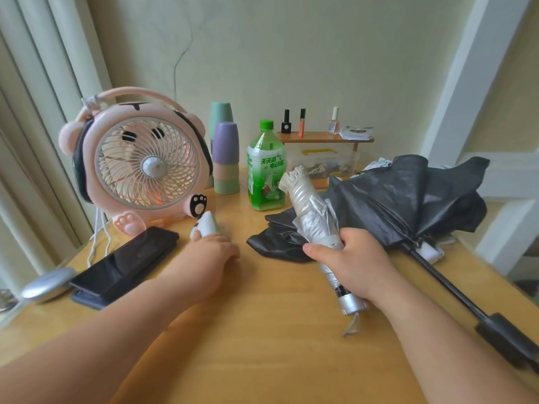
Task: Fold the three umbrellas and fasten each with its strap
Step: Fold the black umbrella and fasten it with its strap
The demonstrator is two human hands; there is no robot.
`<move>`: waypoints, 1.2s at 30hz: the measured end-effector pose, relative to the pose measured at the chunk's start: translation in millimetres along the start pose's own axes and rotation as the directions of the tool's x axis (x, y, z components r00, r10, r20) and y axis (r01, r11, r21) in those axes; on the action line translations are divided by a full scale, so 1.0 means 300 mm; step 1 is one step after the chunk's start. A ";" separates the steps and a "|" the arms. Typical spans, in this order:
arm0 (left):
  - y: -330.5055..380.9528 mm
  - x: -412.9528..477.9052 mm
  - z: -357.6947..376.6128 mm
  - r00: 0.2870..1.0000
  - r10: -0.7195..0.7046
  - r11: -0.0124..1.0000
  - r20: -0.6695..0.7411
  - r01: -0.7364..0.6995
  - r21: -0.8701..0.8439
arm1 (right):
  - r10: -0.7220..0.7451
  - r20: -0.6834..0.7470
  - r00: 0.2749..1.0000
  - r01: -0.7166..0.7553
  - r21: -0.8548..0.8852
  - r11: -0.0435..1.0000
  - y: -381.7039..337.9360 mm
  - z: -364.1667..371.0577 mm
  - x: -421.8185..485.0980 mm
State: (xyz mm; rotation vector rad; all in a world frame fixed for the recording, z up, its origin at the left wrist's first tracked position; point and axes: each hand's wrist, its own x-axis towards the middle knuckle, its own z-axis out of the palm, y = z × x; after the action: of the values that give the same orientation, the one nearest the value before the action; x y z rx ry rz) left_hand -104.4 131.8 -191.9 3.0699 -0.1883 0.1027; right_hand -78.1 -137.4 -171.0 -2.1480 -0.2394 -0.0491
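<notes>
While right hand (pixel 351 259) grips crinkled silver umbrella (pixel 311 209) | black umbrella (pixel 408 199) rumpled

Behind the wooden desk (pixel 262 330) rises a pale cream wall (pixel 291 53). White framing (pixel 472 83) stands right of the desk, pale mouldings (pixel 43 83) left of it, in soft light.

Left hand (pixel 214 247): arm stretched forward, held low, fingers curled round a small white object (pixel 207 224).
Right hand (pixel 353 259): fingers wrapped round a silver umbrella (pixel 313 211).
</notes>
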 end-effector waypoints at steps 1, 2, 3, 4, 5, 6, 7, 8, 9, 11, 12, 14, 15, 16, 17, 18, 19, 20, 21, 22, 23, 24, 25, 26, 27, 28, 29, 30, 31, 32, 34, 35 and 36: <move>-0.015 0.001 -0.005 1.000 -0.011 1.000 -0.012 0.011 -0.001 | -0.001 0.006 1.000 0.001 -0.004 1.000 -0.002 0.003 -0.002; -0.024 0.001 -0.007 0.999 -0.010 1.000 -0.031 0.011 0.016 | 0.001 0.015 1.000 -0.001 -0.006 1.000 -0.002 0.008 -0.002; -0.021 0.002 -0.009 0.999 -0.007 0.999 -0.049 0.009 0.035 | 0.004 0.022 1.000 -0.004 -0.008 1.000 -0.002 0.012 -0.003; -0.006 0.003 -0.008 0.997 -0.008 1.000 -0.074 0.010 0.027 | 0.011 0.025 1.000 -0.010 -0.007 1.000 -0.002 0.018 -0.005; 0.024 0.004 -0.011 0.994 -0.020 1.000 -0.106 0.017 -0.021 | 0.022 0.025 0.999 -0.022 0.005 1.000 -0.004 0.025 -0.010; 0.063 0.009 -0.015 0.985 -0.060 0.991 -0.163 0.039 -0.128 | 0.038 0.027 0.999 -0.039 0.036 0.999 -0.004 0.034 -0.013; 0.111 0.014 -0.024 0.965 -0.133 0.955 -0.225 0.064 -0.291 | 0.059 0.032 0.998 -0.062 0.094 0.994 -0.007 0.043 -0.017; 0.159 0.021 -0.033 0.943 -0.227 0.868 -0.242 0.083 -0.490 | 0.090 0.045 0.995 -0.096 0.169 0.981 -0.009 0.058 -0.019; 0.212 0.026 -0.048 0.933 -0.310 0.716 -0.182 0.103 -0.690 | 0.116 0.057 0.992 -0.127 0.242 0.962 -0.014 0.070 -0.024; 0.312 0.031 -0.073 0.946 -0.311 0.290 0.095 0.189 -0.938 | 0.140 0.065 0.988 -0.153 0.319 0.935 -0.021 0.102 -0.030; 0.354 0.029 -0.076 0.945 -0.233 0.120 0.230 0.263 -0.957 | 0.113 0.069 0.991 -0.130 0.327 0.936 -0.025 0.112 -0.034; 0.415 0.023 -0.062 0.928 -0.080 -0.034 0.363 0.361 -0.932 | 0.018 0.095 0.995 -0.044 0.283 0.958 -0.028 0.116 -0.040; 0.430 0.024 -0.051 0.925 -0.050 -0.076 0.376 0.372 -0.925 | -0.011 0.110 0.994 -0.016 0.240 0.971 -0.027 0.109 -0.043; 0.434 0.027 -0.041 0.925 -0.043 -0.126 0.378 0.370 -0.920 | -0.023 0.130 0.991 -0.004 0.205 0.979 -0.023 0.098 -0.044; 0.429 0.035 -0.034 0.925 -0.048 -0.172 0.377 0.365 -0.915 | -0.038 0.163 0.986 0.011 0.165 0.986 -0.019 0.085 -0.042; 0.420 0.043 -0.033 0.925 -0.069 -0.202 0.375 0.355 -0.913 | -0.053 0.196 0.979 0.031 0.113 0.993 -0.013 0.072 -0.037; 0.402 0.056 -0.030 0.923 -0.114 -0.205 0.367 0.339 -0.918 | -0.069 0.208 0.976 0.062 0.040 0.997 -0.012 0.053 -0.033; 0.386 0.067 -0.033 0.920 -0.184 -0.179 0.347 0.316 -0.932 | -0.077 0.184 0.980 0.086 -0.039 0.996 -0.005 0.034 -0.021; 0.368 0.081 -0.033 0.910 -0.276 -0.099 0.310 0.294 -0.951 | -0.080 0.119 0.990 0.093 -0.109 0.990 -0.003 0.007 -0.007; 0.350 0.091 -0.038 0.894 -0.363 0.015 0.264 0.289 -0.957 | -0.060 0.022 0.998 0.063 -0.170 0.983 0.000 -0.029 0.009; 0.331 0.100 -0.044 0.877 -0.428 0.135 0.218 0.300 -0.944 | -0.032 -0.089 0.996 0.011 -0.223 0.975 0.008 -0.072 0.026; 0.317 0.102 -0.056 0.869 -0.460 0.234 0.185 0.319 -0.918 | -0.009 -0.201 0.979 -0.049 -0.280 0.959 0.016 -0.117 0.038; 0.300 0.105 -0.062 0.870 -0.466 0.305 0.162 0.330 -0.893 | 0.014 -0.292 0.956 -0.115 -0.333 0.936 0.030 -0.155 0.050; 0.287 0.105 -0.068 0.879 -0.453 0.346 0.151 0.329 -0.878 | 0.033 -0.345 0.938 -0.171 -0.376 0.911 0.046 -0.184 0.061; 0.277 0.105 -0.070 0.890 -0.431 0.368 0.149 0.324 -0.872 | 0.062 -0.362 0.930 -0.221 -0.417 0.882 0.059 -0.202 0.071; 0.277 0.105 -0.075 0.904 -0.399 0.377 0.154 0.315 -0.871 | 0.098 -0.356 0.929 -0.266 -0.462 0.846 0.072 -0.208 0.080; 0.276 0.110 -0.070 0.917 -0.364 0.377 0.162 0.304 -0.875 | 0.138 -0.337 0.931 -0.305 -0.516 0.801 0.082 -0.207 0.085; 0.282 0.112 -0.067 0.928 -0.335 0.370 0.164 0.290 -0.883 | 0.176 -0.317 0.932 -0.335 -0.568 0.752 0.090 -0.205 0.087; 0.284 0.119 -0.057 0.932 -0.328 0.365 0.155 0.277 -0.889 | 0.213 -0.306 0.928 -0.362 -0.605 0.709 0.099 -0.206 0.089; 0.287 0.123 -0.048 0.933 -0.335 0.373 0.133 0.261 -0.891 | 0.248 -0.302 0.920 -0.387 -0.616 0.686 0.104 -0.210 0.090; 0.290 0.131 -0.025 0.931 -0.359 0.416 0.065 0.222 -0.882 | 0.301 -0.301 0.905 -0.424 -0.574 0.700 0.120 -0.226 0.096; 0.292 0.132 -0.012 0.927 -0.374 0.424 0.035 0.205 -0.882 | 0.309 -0.297 0.903 -0.427 -0.556 0.713 0.131 -0.232 0.100; 0.296 0.131 -0.001 0.921 -0.389 0.428 0.010 0.191 -0.884 | 0.311 -0.293 0.904 -0.426 -0.550 0.719 0.138 -0.235 0.104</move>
State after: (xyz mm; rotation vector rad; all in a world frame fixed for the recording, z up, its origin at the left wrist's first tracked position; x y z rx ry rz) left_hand -76.7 39.0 -183.5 1.9647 0.2544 0.2121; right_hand -35.5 -213.5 -161.8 -2.7751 0.3798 -0.0976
